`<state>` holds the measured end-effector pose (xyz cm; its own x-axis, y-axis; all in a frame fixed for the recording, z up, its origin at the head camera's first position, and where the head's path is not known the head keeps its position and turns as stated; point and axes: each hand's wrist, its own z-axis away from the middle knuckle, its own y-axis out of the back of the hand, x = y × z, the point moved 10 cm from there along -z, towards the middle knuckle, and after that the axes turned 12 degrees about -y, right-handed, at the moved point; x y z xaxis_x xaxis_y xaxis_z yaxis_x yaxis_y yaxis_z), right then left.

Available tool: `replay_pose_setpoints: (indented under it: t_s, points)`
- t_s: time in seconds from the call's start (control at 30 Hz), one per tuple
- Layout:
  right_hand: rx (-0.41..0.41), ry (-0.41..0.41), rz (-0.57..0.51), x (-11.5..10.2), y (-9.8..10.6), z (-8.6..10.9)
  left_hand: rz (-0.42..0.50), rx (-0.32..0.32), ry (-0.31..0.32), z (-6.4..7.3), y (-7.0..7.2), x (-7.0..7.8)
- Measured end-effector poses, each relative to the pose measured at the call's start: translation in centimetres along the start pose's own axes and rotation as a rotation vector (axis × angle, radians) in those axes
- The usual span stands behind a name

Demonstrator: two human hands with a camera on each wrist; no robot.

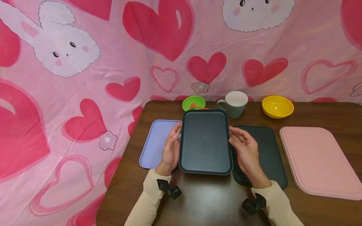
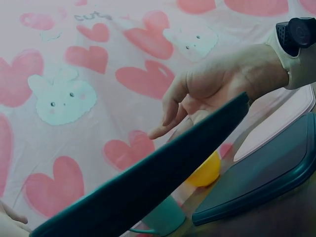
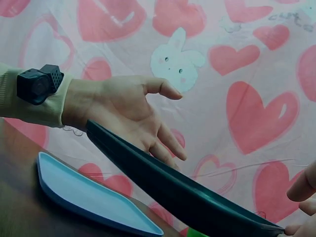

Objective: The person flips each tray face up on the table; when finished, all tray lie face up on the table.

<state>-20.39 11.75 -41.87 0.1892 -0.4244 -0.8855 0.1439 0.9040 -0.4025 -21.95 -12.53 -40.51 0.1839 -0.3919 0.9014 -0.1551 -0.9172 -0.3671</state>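
Observation:
In the head view a dark grey-green rectangular tray (image 1: 205, 142) is held up off the table between my two hands, its flat inner face toward me. My left hand (image 1: 170, 150) supports its left edge with fingers extended and thumb raised, seen also across the tray in the right wrist view. On the opposite side my right hand (image 1: 246, 150) has its fingertips at the right edge, fingers loosely bent. Both wrist views show the tray edge-on. Behind my left hand lies a lavender tray (image 1: 154, 147); behind my right, a second dark tray (image 1: 267, 153).
Farther right lies a pink board or tray (image 1: 319, 160). Along the table's back edge stand a green bowl (image 1: 193, 101) with an orange utensil (image 1: 193, 106), a grey-green mug (image 1: 235, 106) and a yellow bowl (image 1: 278, 106). A pink heart-print cloth (image 1: 169, 78) hangs behind the wooden table.

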Motion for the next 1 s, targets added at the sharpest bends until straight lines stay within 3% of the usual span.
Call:
replay_pose_setpoints:
  t_s: [0.13, 0.4, 0.63, 1.0]
  points:
    - [-0.018, 0.000, 0.009, 0.1, -0.1, 0.1, -0.005, -0.018, 0.008, 0.1, 0.1, -0.2]
    - [-0.056, -0.033, -0.008, 0.7, -0.2, 0.2, 0.035, -0.048, -0.037, 0.0, 0.3, 0.2]
    - [-0.056, -0.072, 0.017, 1.6, 0.0, 0.3, 0.055, -0.109, 0.004, 0.0, 0.3, -0.6]
    - [-0.016, -0.105, 0.094, 2.5, 0.3, 0.2, 0.074, -0.145, 0.051, 0.2, 0.6, -2.3]
